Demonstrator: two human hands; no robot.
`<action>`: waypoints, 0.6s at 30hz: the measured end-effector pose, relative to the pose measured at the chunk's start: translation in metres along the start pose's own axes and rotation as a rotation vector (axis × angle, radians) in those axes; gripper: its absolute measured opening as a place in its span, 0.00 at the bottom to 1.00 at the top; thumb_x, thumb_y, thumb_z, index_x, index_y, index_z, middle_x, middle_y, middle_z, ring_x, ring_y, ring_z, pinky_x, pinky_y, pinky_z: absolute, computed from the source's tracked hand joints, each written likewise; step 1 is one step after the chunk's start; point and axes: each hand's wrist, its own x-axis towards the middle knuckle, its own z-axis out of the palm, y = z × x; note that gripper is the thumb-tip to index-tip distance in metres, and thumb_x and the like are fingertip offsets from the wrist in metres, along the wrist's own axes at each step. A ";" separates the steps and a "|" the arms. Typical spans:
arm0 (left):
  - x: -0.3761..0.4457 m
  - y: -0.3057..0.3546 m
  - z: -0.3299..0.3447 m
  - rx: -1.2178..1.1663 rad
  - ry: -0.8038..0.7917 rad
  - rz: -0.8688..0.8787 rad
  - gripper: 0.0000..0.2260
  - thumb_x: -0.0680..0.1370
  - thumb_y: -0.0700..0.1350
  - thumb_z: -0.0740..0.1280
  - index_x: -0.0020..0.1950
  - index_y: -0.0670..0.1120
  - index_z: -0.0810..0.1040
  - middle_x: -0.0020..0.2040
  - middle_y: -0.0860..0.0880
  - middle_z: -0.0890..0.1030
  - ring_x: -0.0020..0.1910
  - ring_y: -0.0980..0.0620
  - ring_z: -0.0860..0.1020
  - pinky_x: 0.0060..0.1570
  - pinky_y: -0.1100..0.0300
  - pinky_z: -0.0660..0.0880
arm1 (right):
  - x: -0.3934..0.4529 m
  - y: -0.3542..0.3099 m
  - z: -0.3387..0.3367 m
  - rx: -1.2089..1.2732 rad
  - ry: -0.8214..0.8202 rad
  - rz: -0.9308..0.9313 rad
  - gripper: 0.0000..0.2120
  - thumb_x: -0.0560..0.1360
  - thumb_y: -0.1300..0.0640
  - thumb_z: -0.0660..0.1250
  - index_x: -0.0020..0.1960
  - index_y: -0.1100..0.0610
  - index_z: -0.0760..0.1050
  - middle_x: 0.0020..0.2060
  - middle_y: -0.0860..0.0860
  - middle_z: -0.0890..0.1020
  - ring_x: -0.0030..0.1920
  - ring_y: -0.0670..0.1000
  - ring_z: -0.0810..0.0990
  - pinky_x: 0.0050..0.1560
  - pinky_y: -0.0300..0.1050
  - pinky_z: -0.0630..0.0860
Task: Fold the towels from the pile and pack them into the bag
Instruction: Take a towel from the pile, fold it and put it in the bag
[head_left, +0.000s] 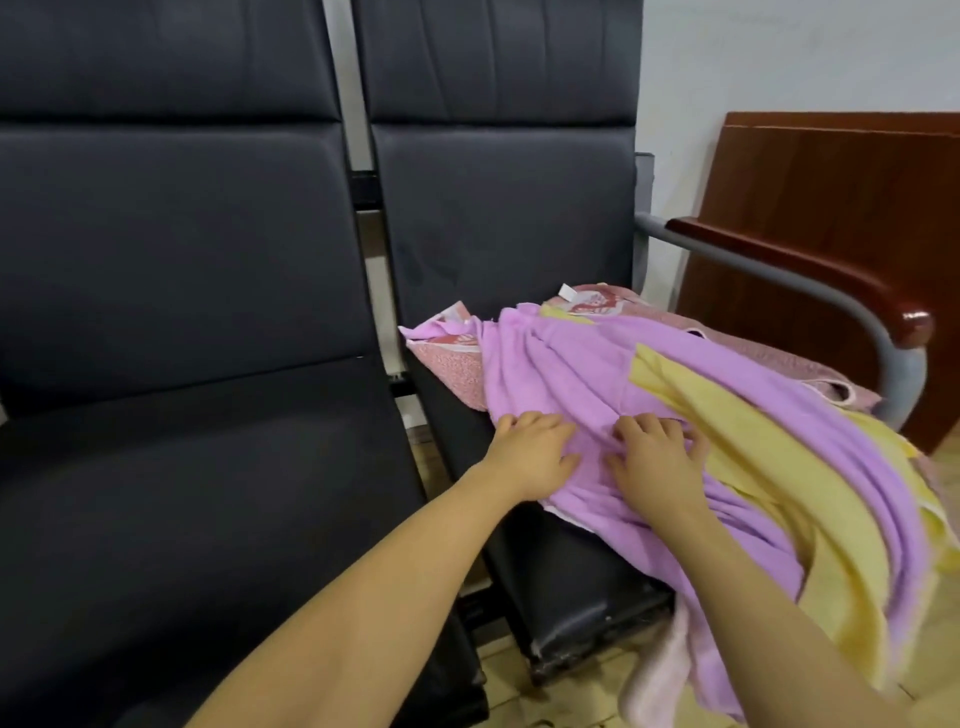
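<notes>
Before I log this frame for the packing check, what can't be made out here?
- Bag: nowhere in the head view.
- Yellow terry towel: cut by the right edge.
- Pink patterned towels: mostly under the purple terry towel, so their count is unclear.
- Left hand, right hand: fingertips sunk in folds.
</notes>
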 end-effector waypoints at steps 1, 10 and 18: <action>0.002 0.001 0.007 -0.001 -0.008 -0.008 0.20 0.81 0.53 0.58 0.72 0.48 0.67 0.72 0.50 0.67 0.70 0.48 0.62 0.65 0.53 0.57 | 0.001 0.002 0.002 0.028 0.042 -0.008 0.11 0.77 0.54 0.63 0.57 0.53 0.76 0.57 0.51 0.77 0.61 0.56 0.71 0.60 0.50 0.52; -0.016 -0.001 0.032 -0.342 0.287 -0.140 0.05 0.81 0.47 0.61 0.50 0.48 0.74 0.54 0.52 0.74 0.57 0.50 0.67 0.50 0.57 0.54 | -0.003 0.002 0.003 0.286 0.399 -0.246 0.12 0.72 0.51 0.58 0.40 0.54 0.79 0.31 0.48 0.81 0.33 0.51 0.81 0.40 0.47 0.55; -0.048 -0.010 -0.018 -0.893 0.570 -0.252 0.08 0.82 0.45 0.58 0.42 0.48 0.69 0.35 0.52 0.72 0.38 0.53 0.69 0.49 0.53 0.67 | -0.004 -0.036 -0.032 0.435 0.577 -0.344 0.14 0.75 0.54 0.58 0.46 0.59 0.81 0.36 0.52 0.83 0.37 0.54 0.81 0.43 0.47 0.67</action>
